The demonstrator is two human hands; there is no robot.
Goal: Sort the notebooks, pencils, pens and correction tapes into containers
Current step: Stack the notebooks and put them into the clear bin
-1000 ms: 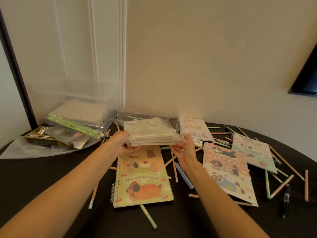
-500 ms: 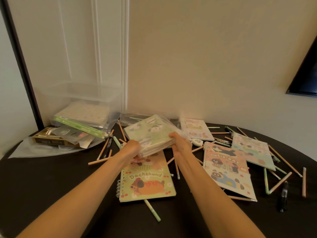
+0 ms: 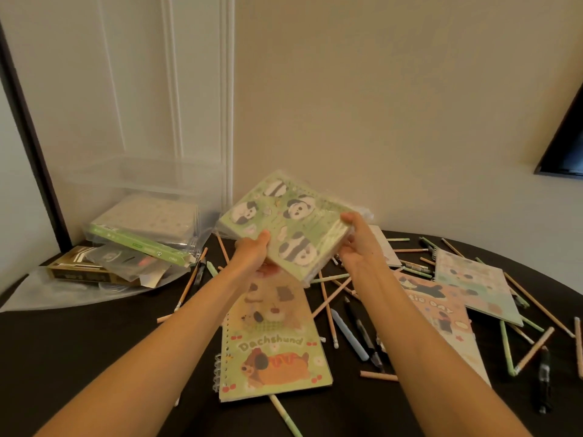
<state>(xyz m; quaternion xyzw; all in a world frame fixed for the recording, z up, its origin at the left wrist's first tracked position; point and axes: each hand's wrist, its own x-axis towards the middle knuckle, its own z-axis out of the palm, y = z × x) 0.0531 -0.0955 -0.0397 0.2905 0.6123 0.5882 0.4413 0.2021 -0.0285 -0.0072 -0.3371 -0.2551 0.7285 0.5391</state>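
A plastic-wrapped pack of green panda notebooks (image 3: 288, 223) is held up above the table, tilted toward me. My left hand (image 3: 252, 252) grips its near left edge, thumb on the cover. My right hand (image 3: 355, 239) grips its right edge. Below it a Dachshund spiral notebook (image 3: 273, 348) lies flat on the dark table (image 3: 79, 348). A pink notebook (image 3: 441, 313) and a green notebook (image 3: 473, 285) lie to the right. Pencils (image 3: 329, 298) and pens (image 3: 362, 332) are scattered around them.
A clear plastic container (image 3: 145, 197) stands at the back left against the wall, with a notebook pack inside. In front of it lie a clear bag (image 3: 63, 291), a gold box (image 3: 82, 271) and a green box (image 3: 138, 247). A black pen (image 3: 544, 380) lies far right.
Both hands have lifted the panda notebook pack higher and tipped its cover toward me. The camera view has shifted closer.
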